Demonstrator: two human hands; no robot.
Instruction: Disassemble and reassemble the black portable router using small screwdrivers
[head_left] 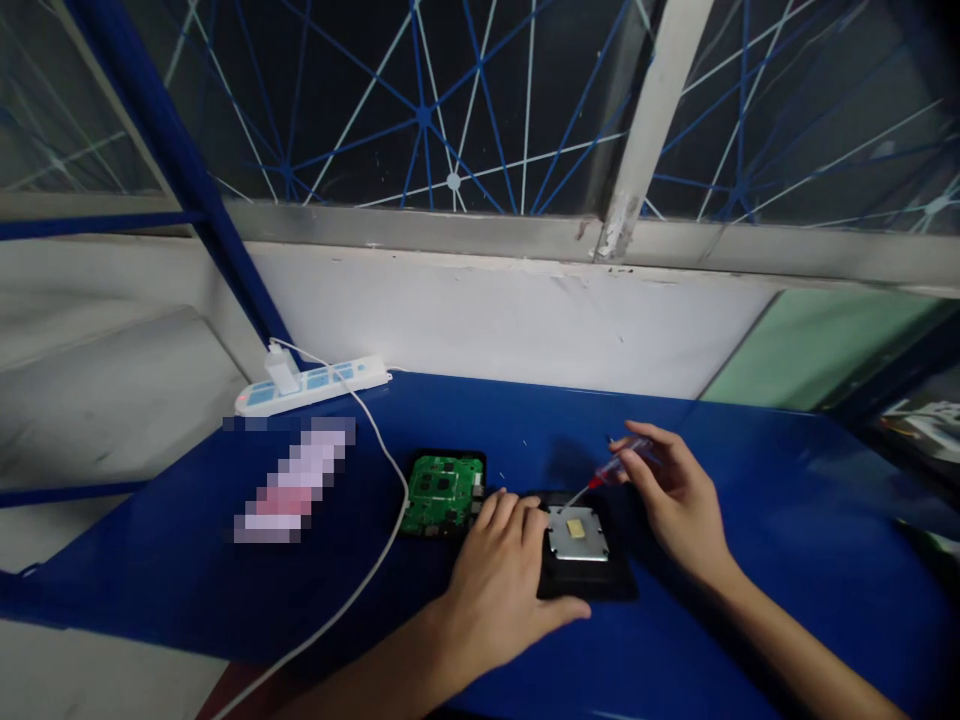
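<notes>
A black case half (592,582) lies on the blue table (750,520), with a silver metal plate (576,533) inside that carries a small yellowish pad at its middle. My left hand (502,575) rests flat beside the case's left edge, fingers spread, thumb along its front. My right hand (675,495) pinches a small red-tipped screwdriver (607,474), whose thin shaft points down toward the plate's upper left corner. To the left sits a second black case half holding a green circuit board (442,495).
A white power strip (311,385) with a plugged-in adapter lies at the table's back left; its white cable (375,560) runs forward past the circuit board and off the front edge. A blurred pink-white patch (292,480) lies left of the board. A wall and window frame stand behind.
</notes>
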